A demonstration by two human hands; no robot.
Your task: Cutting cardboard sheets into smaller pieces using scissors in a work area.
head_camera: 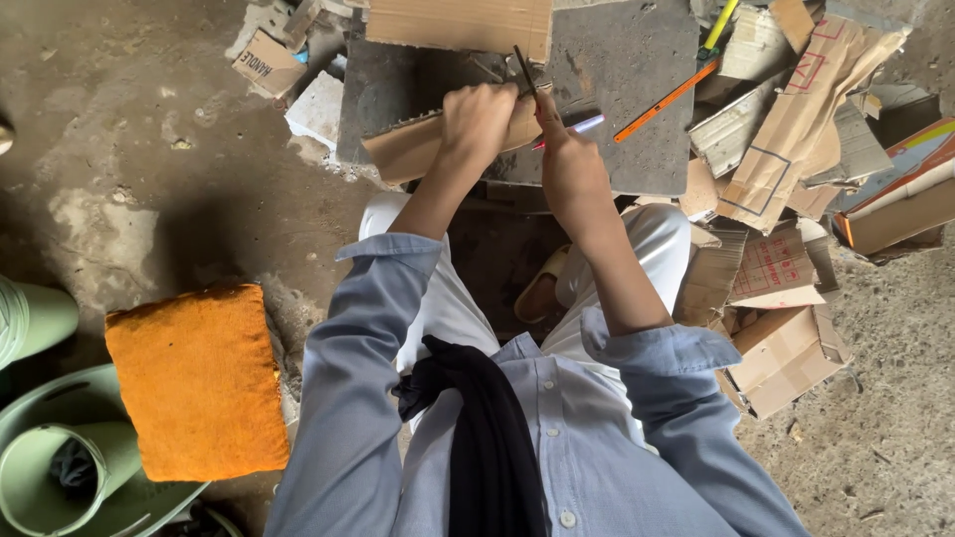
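left hand (477,117) gripping cardboard strip (418,147) over grey slab (617,89) | right hand (562,149) closed on scissors (524,72), blades up at the strip's edge just beside left hand | orange pencil (665,99) right of hands | orange cushion (199,378) well below-left

Soft, even daylight fills the frame, brighter toward the right. A dim shadow lies on the concrete floor (149,179) at left centre. Focus stays sharp; wide-angle bending shows at the edges.
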